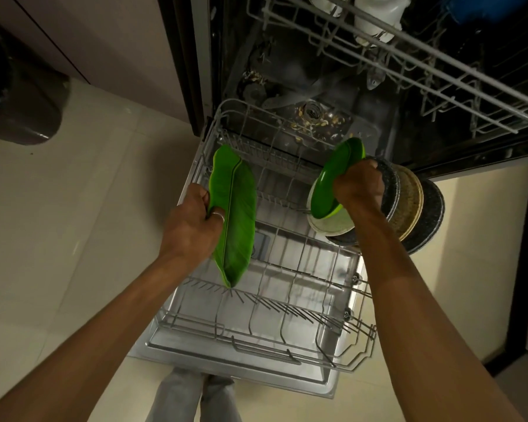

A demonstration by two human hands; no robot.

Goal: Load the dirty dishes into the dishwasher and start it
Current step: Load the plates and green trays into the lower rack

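My left hand (192, 220) grips a green leaf-shaped plate (233, 208) by its left edge, held upright with its lower tip touching the tines of the pulled-out lower rack (256, 318). My right hand (360, 185) grips a stack of plates on edge above the rack's right side: a round green plate (332, 175) in front, a pale plate (332, 225) under it, then dark speckled and tan plates (414, 208) behind. The dishwasher (287, 86) stands open, its door (241, 370) folded down under the rack.
The upper rack (408, 65) is slid out at the top right and holds white cups and a blue item. Food scraps lie on the tub floor around the filter (312, 112). A dark bin (16, 86) stands at the left on the pale tiled floor.
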